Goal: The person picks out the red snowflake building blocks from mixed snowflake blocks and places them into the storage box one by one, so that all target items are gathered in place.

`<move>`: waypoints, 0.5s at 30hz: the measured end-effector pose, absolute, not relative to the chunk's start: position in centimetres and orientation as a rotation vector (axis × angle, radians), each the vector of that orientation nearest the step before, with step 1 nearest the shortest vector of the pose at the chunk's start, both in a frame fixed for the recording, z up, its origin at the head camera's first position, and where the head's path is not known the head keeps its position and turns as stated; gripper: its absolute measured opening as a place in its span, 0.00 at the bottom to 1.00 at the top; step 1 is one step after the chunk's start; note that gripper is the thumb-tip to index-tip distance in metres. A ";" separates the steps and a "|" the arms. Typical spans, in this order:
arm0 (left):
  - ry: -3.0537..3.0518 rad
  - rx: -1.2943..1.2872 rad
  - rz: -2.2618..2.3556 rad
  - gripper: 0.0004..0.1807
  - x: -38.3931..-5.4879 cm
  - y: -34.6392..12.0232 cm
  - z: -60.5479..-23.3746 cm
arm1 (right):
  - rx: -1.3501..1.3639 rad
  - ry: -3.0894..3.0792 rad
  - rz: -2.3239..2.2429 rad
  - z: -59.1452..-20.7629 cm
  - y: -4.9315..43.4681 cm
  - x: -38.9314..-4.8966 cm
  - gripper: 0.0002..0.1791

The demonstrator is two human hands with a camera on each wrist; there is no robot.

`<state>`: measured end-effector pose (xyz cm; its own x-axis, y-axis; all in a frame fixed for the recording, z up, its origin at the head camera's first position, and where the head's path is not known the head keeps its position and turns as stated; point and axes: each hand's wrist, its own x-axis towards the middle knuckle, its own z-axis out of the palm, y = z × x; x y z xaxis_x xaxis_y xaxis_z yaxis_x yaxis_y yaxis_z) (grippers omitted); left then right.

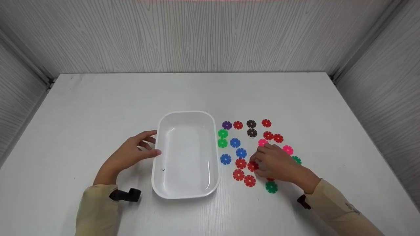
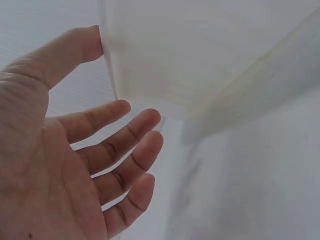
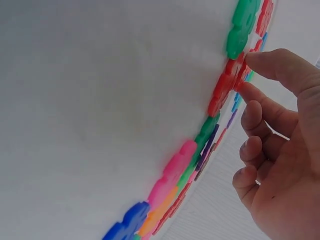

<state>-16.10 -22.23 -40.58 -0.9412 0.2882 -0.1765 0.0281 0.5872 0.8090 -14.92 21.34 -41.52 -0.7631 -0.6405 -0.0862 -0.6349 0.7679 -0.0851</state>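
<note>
A deep white plastic tray (image 1: 187, 196) stands in the middle of the table. My left hand (image 1: 133, 150) is at its left side, thumb over the rim and the other fingers loosely bent along the outside; the left wrist view shows the thumb tip (image 2: 90, 42) at the tray's edge. To the right of the tray, my right hand (image 1: 277, 164) pinches a red snowflake disc (image 1: 252, 166) between thumb and index finger, low over the table. Its other fingers are curled in, as the right wrist view shows. A pink disc (image 1: 262, 142) and a green disc (image 1: 296, 160) are partly covered by this hand.
Several notched plastic discs lie flat right of the tray: blue (image 1: 241, 152), light green (image 1: 222, 133), purple (image 1: 226, 125), black (image 1: 251, 123), red (image 1: 238, 174) and dark green (image 1: 271, 187). Wood-grain panels (image 1: 197, 36) wall the white table at the back and sides.
</note>
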 end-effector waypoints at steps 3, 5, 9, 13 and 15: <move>2.540 0.260 1.270 0.40 -16.2 -22.2 -40.5 | -1.034 2.857 -0.057 -41.5 21.6 -14.8 0.25; 2.536 0.261 1.276 0.40 -16.2 -22.1 -40.5 | -1.007 2.871 -0.066 -41.5 21.8 -14.7 0.25; 2.523 0.255 1.287 0.40 -16.2 -22.1 -40.5 | -0.962 2.907 -0.078 -41.6 21.8 -14.6 0.26; 2.518 0.245 1.286 0.40 -16.0 -22.2 -40.5 | -0.948 2.928 -0.089 -41.6 21.6 -14.5 0.25; 2.521 0.244 1.283 0.40 -16.0 -22.3 -40.6 | -0.958 2.938 -0.083 -41.6 21.3 -14.4 0.25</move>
